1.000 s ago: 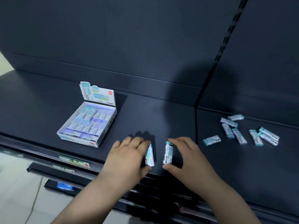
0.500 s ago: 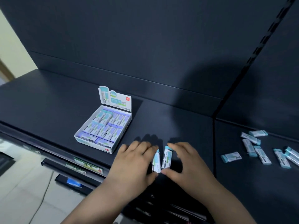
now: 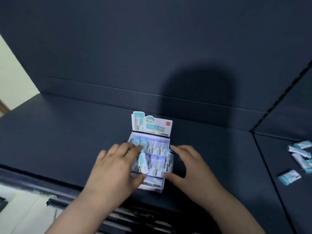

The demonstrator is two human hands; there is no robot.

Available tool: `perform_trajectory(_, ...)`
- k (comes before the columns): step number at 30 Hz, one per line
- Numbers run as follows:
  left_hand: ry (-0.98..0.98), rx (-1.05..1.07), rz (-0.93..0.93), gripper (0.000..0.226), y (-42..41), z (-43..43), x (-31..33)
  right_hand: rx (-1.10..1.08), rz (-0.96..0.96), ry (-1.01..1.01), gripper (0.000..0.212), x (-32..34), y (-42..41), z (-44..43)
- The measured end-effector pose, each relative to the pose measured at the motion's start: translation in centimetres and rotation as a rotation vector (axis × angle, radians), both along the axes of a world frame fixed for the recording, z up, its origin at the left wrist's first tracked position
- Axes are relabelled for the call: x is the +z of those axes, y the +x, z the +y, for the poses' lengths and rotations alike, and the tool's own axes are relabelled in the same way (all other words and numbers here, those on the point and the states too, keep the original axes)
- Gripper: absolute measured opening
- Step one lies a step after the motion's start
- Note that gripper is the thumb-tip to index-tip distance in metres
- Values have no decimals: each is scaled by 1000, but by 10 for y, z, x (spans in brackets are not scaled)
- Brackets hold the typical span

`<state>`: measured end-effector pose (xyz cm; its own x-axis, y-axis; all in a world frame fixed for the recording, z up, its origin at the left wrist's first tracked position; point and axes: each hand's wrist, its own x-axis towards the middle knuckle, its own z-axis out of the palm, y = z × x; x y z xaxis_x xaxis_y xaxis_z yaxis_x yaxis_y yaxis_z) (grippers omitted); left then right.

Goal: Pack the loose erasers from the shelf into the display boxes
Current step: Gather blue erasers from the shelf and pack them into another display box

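We find the left hand (image 3: 118, 168) pinching one eraser (image 3: 143, 163) and the right hand (image 3: 190, 171) pinching a second eraser (image 3: 168, 162), both over the open display box (image 3: 152, 126) on the shelf (image 3: 67, 132), with loose erasers (image 3: 298, 152) lying well apart at right.

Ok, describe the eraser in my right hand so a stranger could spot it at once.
On the dark shelf, find the open display box with its printed flap upright. At its right edge, the right hand pinches one eraser raised on edge, dark print showing, while the packed erasers lie flat in rows.
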<state>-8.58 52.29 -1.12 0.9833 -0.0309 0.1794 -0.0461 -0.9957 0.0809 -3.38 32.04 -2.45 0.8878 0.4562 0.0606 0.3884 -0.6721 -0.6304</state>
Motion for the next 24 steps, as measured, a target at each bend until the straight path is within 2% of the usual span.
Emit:
perform_trajectory(5,-16,-19,-19,74,31,49,10,-134,-31,-4,72,4,16,26)
perform_trajectory(10,-46,-161,13,73,51,57,20,-254,-40,-14,69,7,20,32)
perform_trajectory(17,-165,-379,20,75,64,39,14,-204,-42,-78,70,4,21,45)
perform_trajectory(24,-110,-430,49,84,69,39,10,-270,-29,-81,75,11,21,38)
